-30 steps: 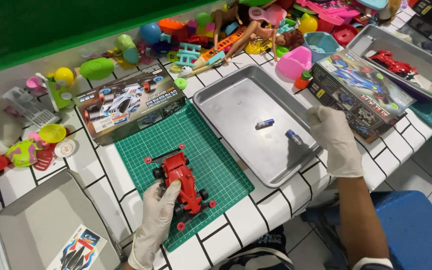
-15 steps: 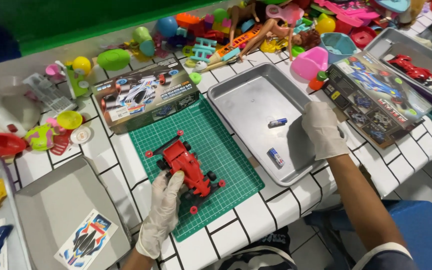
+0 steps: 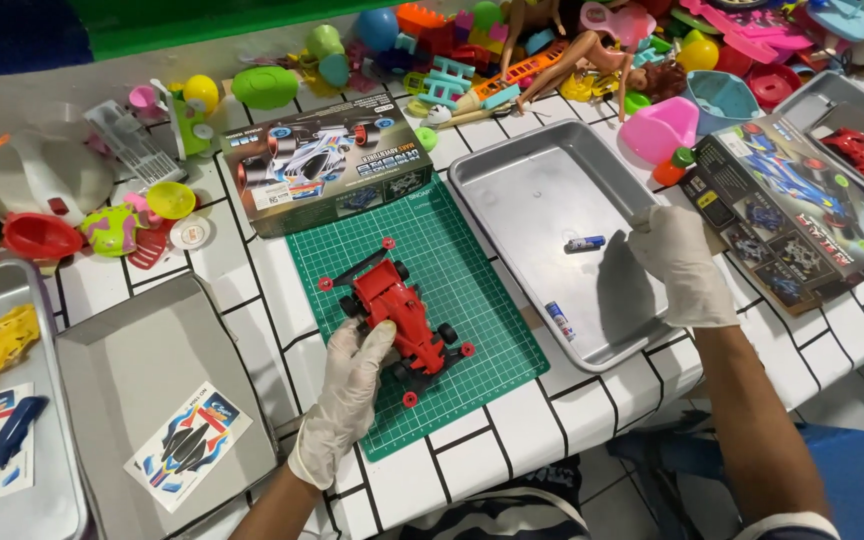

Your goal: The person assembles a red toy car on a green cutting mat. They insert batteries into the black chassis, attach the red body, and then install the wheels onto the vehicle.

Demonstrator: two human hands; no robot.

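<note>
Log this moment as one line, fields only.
left hand: resting on red toy race car | car: on green cutting mat | right hand: over metal tray, beside small battery | second battery: in tray

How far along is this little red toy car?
The red car looks built, wheels on, sitting on the green mat. The left hand steadies it; the right hand reaches over the metal tray toward two small batteries. The sticker sheet lies unused.
</note>
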